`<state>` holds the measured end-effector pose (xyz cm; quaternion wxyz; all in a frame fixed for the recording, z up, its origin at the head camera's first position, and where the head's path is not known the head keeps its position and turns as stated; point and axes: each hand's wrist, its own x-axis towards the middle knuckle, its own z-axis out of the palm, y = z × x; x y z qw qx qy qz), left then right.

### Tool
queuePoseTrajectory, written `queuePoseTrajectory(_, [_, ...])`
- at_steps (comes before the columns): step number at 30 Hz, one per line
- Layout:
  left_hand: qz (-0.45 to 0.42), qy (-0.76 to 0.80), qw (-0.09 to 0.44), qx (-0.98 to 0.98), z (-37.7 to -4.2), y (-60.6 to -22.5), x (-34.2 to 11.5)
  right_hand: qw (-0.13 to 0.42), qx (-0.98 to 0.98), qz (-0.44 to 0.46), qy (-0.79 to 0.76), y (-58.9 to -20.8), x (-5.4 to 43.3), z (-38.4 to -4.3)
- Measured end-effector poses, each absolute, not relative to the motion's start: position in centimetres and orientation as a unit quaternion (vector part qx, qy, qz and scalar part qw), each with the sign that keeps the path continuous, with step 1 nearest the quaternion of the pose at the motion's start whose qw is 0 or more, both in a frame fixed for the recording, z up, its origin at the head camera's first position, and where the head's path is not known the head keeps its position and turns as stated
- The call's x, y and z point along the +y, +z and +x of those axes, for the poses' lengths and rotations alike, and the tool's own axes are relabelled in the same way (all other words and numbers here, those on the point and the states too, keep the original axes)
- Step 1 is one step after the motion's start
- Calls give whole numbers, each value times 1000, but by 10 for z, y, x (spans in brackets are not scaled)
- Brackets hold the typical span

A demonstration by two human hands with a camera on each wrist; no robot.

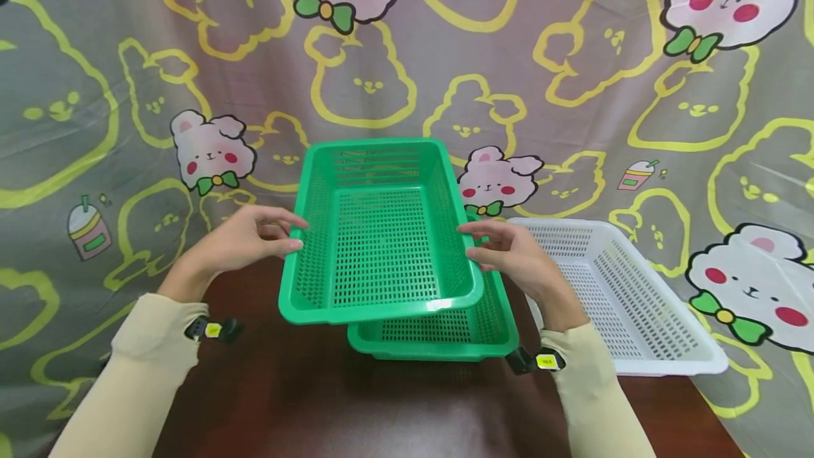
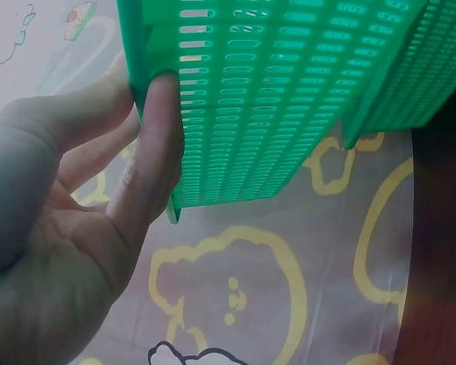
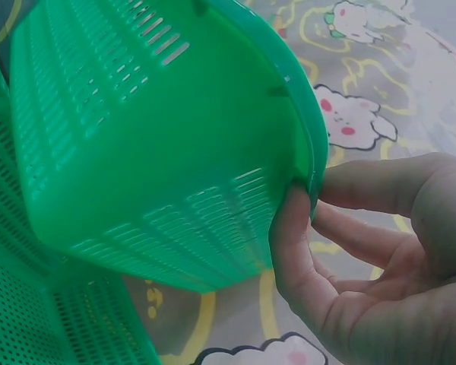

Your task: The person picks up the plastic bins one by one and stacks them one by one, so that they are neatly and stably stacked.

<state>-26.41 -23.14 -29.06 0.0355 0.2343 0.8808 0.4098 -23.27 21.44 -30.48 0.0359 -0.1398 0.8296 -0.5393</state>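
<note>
A green perforated plastic basket (image 1: 384,246) is held up and tilted in the head view, its inside facing me. My left hand (image 1: 248,239) pinches its left rim; in the left wrist view the thumb and fingers of that hand (image 2: 83,198) lie on either side of the rim. On the opposite rim, my right hand (image 1: 515,253) pinches the edge, and the right wrist view shows its fingers (image 3: 292,243) curled against the outer wall. Below and slightly right sits a second green basket (image 1: 439,352), partly hidden by the raised one.
To the right, a white perforated basket (image 1: 642,302) stands on the dark reddish-brown table (image 1: 381,415). Behind everything hangs a grey curtain (image 1: 407,69) printed with yellow outlines and white cartoon animals.
</note>
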Motion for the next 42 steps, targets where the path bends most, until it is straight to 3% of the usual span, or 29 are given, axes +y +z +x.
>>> queuePoseTrajectory(42, [305,433,51,847,-283,-300,-176,16,839,-120,-530,-317,266,-218])
